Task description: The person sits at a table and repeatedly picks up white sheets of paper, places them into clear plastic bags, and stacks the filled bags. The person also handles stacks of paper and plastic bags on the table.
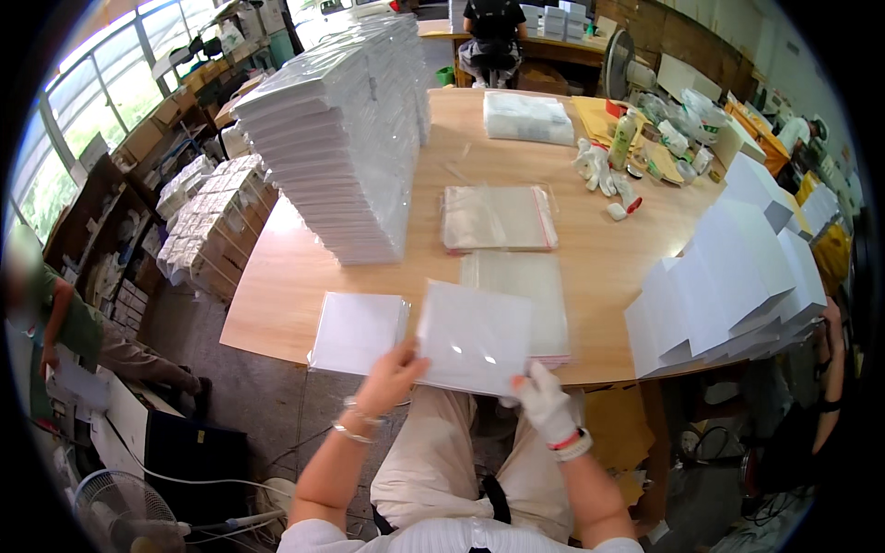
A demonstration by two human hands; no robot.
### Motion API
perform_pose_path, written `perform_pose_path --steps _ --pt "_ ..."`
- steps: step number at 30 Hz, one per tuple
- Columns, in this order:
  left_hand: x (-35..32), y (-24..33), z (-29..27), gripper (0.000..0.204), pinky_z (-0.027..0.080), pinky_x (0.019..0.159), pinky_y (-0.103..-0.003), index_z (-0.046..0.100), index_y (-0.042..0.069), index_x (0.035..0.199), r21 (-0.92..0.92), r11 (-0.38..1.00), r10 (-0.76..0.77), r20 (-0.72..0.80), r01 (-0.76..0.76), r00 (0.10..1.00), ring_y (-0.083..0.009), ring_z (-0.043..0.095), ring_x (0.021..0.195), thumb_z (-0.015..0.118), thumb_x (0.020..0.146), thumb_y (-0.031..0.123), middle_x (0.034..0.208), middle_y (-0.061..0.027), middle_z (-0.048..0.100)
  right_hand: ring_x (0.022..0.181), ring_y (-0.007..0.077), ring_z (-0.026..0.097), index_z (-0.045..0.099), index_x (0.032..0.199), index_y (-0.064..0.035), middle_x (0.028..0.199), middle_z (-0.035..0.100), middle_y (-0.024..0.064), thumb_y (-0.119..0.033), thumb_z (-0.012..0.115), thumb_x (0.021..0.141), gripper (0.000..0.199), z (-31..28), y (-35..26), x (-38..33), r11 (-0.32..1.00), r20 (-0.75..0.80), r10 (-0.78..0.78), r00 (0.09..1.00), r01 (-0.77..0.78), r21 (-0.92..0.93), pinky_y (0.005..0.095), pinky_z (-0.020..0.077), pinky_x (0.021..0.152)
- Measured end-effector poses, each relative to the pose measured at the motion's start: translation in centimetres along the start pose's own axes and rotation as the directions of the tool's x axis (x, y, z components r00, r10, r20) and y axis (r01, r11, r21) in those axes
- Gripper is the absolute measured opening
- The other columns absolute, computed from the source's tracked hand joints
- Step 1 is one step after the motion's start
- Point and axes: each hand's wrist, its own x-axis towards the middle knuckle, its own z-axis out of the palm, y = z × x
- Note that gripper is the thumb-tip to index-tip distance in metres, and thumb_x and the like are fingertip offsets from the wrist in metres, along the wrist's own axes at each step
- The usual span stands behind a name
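My bare left hand [395,376] grips the near left corner of a white pack of paper in a glossy transparent sleeve [475,334]. On its near right corner, my right hand [544,404], in a white glove, is closed too. The pack is held over the table's front edge, overlapping a pile of transparent plastic bags [544,295]. Beside my left hand lies a short stack of white packs [358,330]. Farther back sits another pile of transparent bags [493,219] with a reddish edge.
A tall stack of plastic-wrapped packs [341,138] rises at the table's left. White paper blocks [728,276] are piled at the right. Gloves [597,168], a bottle [624,136] and tape lie at the back right. One person [69,323] stands at left; others work farther off.
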Motion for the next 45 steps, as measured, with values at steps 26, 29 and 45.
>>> perform_pose_path --steps 26,29,45 --pt "0.3 -11.5 -12.9 0.048 0.029 0.101 -0.038 0.029 0.0 0.134 0.182 0.922 0.384 -0.53 -0.341 0.756 -0.0271 0.034 0.124 0.043 0.092 0.02 0.139 -0.012 0.029 0.089 0.0236 0.056 0.058 0.093 0.0019 0.096 0.057 0.0127 0.003 0.064 0.067 0.027 -23.3 -15.3 -2.7 0.356 -0.355 -0.837 0.417 -0.078 -0.931 0.0327 0.0467 0.072" --pt "-0.1 -7.8 -10.1 0.047 0.029 0.101 -0.039 0.03 0.001 0.133 0.137 0.903 0.421 -0.467 -0.407 0.777 -0.028 0.035 0.124 0.043 0.091 0.018 0.141 -0.0114 0.026 0.09 0.0254 0.056 0.059 0.089 0.0039 0.096 0.057 0.0125 0.005 0.065 0.065 0.024 -26.0 -15.6 -2.5 0.409 -0.37 -0.69 0.622 -0.086 -0.908 0.0331 0.0468 0.074" --pt "-2.2 -0.3 -3.2 0.039 0.044 0.088 -0.036 0.038 -0.005 0.124 0.014 0.923 0.374 -0.273 -0.385 0.886 -0.0274 0.054 0.101 0.049 0.088 0.008 0.113 -0.0189 0.053 0.095 0.0298 0.055 0.059 0.094 -0.0014 0.1 0.057 0.0109 -0.002 0.069 0.055 0.041 -33.4 -14.4 -4.8 -0.049 0.066 -0.716 0.695 0.045 -0.998 0.0503 0.0341 0.095"
